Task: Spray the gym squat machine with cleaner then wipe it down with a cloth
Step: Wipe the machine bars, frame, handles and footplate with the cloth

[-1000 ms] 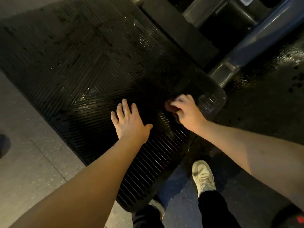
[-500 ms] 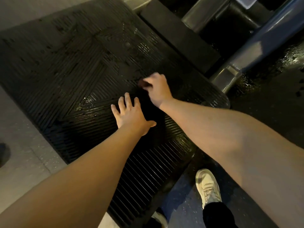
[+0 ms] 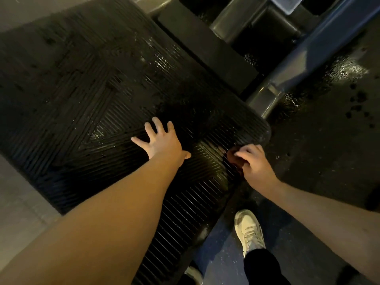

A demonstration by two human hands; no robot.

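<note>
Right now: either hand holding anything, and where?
Right hand grips a dark bunched cloth; which part is unclear. Left hand lies flat on the footplate, empty.

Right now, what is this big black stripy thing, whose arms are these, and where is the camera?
The camera sits on a person's head and looks down, so the two bare arms are that person's own. The black stripy thing is the ribbed footplate of a gym squat machine; parts of it shine wet. The left hand lies flat on it with fingers spread. The right hand, near the plate's rounded corner, is curled round something small and dark, most likely the cleaning cloth. Below is the person's white shoe on the floor, and a blue frame bar runs past the top right.
</note>
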